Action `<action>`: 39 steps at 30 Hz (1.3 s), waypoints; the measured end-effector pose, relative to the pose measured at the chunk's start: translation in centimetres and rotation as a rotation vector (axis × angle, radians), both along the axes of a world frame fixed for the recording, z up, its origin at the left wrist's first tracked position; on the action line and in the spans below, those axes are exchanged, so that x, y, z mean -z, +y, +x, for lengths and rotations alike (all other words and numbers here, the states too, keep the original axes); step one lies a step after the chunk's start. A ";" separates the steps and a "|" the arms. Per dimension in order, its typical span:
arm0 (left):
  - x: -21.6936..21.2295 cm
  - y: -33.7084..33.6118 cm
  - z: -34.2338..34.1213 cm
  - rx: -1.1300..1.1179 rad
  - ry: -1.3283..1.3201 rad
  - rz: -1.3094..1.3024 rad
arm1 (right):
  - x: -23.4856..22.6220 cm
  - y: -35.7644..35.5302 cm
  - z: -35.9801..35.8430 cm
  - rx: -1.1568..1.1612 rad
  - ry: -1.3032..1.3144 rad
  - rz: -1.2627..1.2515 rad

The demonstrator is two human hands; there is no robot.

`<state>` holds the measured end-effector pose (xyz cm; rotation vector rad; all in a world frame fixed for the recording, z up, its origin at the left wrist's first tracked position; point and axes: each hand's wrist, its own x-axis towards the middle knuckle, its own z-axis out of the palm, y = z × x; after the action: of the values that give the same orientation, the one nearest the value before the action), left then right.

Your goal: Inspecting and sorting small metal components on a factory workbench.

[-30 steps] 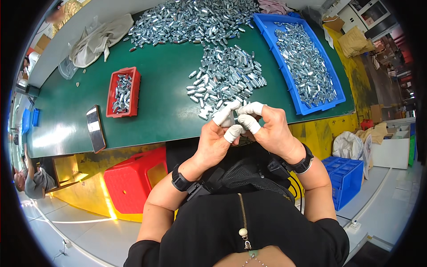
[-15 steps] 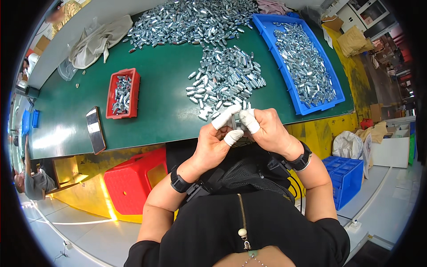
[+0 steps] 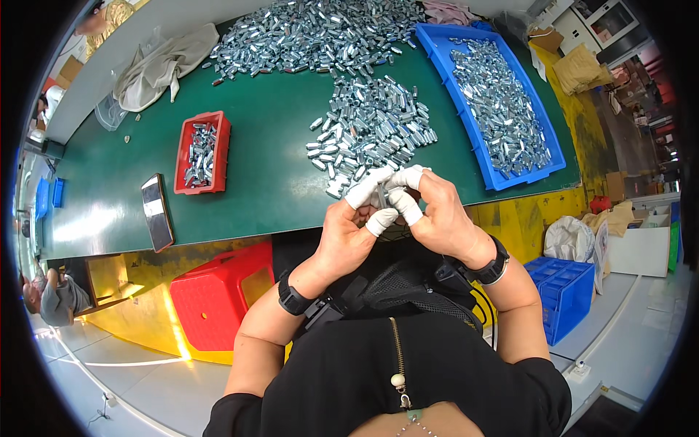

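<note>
My left hand point(image 3: 348, 234) and my right hand point(image 3: 450, 218) meet at the table's near edge, with white covers on thumb and finger tips. Pinched between them is a small silver metal piece point(image 3: 384, 195), mostly hidden by the fingers. My left finger and thumb close on it from the left, my right ones from the right. Just beyond the fingertips, a small heap of similar shiny metal pieces point(image 3: 375, 131) spreads over the green table point(image 3: 269, 160).
A larger heap point(image 3: 313, 36) covers the far side. Right stands a blue tray point(image 3: 455, 109) of metal pieces; left, a red bin point(image 3: 223, 156) with more. A phone point(image 3: 156, 215) lies near the front edge. A red stool point(image 3: 211, 298) and blue crate point(image 3: 561, 298) stand below.
My right index finger has reached forward and left toward my left fingertips, and the right thumb has moved in over the piece. My left hand has barely moved.
</note>
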<state>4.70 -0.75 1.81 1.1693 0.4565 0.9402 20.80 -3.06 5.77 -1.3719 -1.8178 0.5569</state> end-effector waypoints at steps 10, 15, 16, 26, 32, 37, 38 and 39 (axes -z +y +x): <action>-0.5 0.1 -0.1 -0.017 0.012 0.028 | -1.0 -0.1 -0.3 0.009 0.458 -0.223; -1.1 -0.1 -0.4 -0.007 0.082 -0.005 | -1.2 0.2 0.8 -0.094 0.294 -0.238; -1.0 -0.1 -0.4 -0.006 0.082 -0.005 | -1.1 0.2 0.8 -0.100 0.284 -0.241; -1.0 -0.2 -0.4 -0.019 0.075 0.034 | -1.2 0.3 0.8 -0.085 0.313 -0.217; -0.7 -0.3 -0.4 -0.008 0.070 0.052 | -1.8 0.3 0.7 -0.071 0.328 -0.337; -1.0 -0.3 -0.4 0.006 0.049 0.013 | -1.7 0.2 0.8 -0.042 0.300 -0.418; -1.1 -0.3 -0.4 0.010 0.046 -0.001 | -1.7 0.2 0.8 -0.042 0.300 -0.418; -1.1 -0.3 -0.4 0.013 0.043 -0.014 | -1.6 0.2 0.7 -0.044 0.310 -0.407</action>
<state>4.33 -1.07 2.91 1.1798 0.4888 0.9008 21.52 -2.82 7.42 -1.4118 -1.5366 1.1449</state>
